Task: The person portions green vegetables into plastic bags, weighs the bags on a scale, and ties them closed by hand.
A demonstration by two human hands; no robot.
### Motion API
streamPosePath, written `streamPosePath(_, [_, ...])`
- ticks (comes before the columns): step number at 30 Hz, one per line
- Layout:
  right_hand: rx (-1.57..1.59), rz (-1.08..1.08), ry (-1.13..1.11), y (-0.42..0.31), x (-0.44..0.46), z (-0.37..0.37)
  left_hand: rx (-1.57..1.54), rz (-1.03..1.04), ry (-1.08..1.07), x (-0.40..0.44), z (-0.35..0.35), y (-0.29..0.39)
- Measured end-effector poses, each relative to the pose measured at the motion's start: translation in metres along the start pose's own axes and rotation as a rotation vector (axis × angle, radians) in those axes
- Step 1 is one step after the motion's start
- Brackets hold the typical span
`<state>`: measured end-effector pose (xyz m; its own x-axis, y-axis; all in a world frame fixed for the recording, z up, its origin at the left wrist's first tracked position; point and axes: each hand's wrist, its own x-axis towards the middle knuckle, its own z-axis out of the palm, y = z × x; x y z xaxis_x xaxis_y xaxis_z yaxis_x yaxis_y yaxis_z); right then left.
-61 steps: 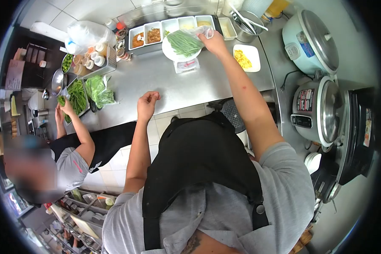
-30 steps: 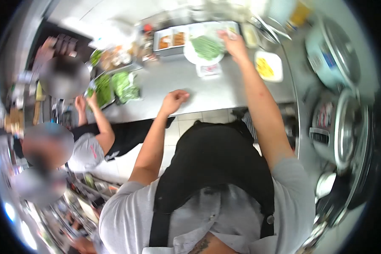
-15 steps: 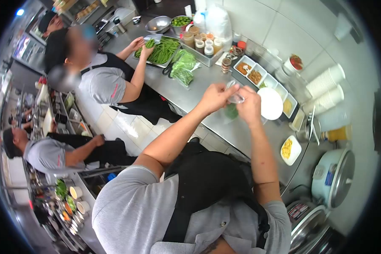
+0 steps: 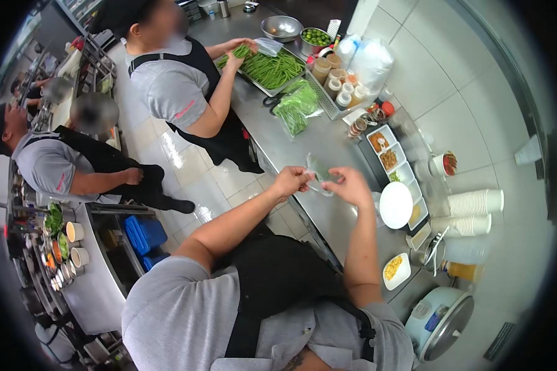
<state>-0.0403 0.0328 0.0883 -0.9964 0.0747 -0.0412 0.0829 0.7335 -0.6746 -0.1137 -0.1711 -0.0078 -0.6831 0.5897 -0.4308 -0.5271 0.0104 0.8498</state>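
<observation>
Head camera, sole view. Principal item: clear plastic bag (image 4: 317,168), 1 piece, faint green tint, held up between both hands, seen against the steel counter (image 4: 335,219); height above it cannot be told. Left hand (image 4: 291,182): thumb and fingertips pinched narrow on the bag's left side. Right hand (image 4: 353,185): fingers bent, thumb and forefinger close together at the bag's right side; firmness of grip cannot be told. Adjacent stock: round white plate (image 4: 396,205), just beside the right forearm; white dish (image 4: 403,276) with yellow food; row of white tubs (image 4: 407,170); bagged leafy greens (image 4: 297,104); long green beans (image 4: 278,69), before 1 co-worker (image 4: 178,86). Handling notes, by judgement: thin film suits light fingertip pinches at 2 points on the rim, tension even on each side; hard pulling could split or slip it; best worked over the counter, right forearm well away from the plate.
</observation>
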Motion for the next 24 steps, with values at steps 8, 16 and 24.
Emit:
streamPosePath(8, [0.027, -0.062, 0.017, -0.03, 0.237, 0.03, 0.012, -0.028, -0.139, 0.008, -0.01, 0.005])
streamPosePath(16, [-0.262, 0.006, 0.207, -0.012, 0.428, 0.124, 0.083, 0.023, -0.302, 0.01, -0.03, 0.0])
streamPosePath(24, [-0.707, -0.475, 0.025, 0.016, 0.492, 0.108, 0.096, -0.021, -0.348, 0.012, -0.058, 0.016])
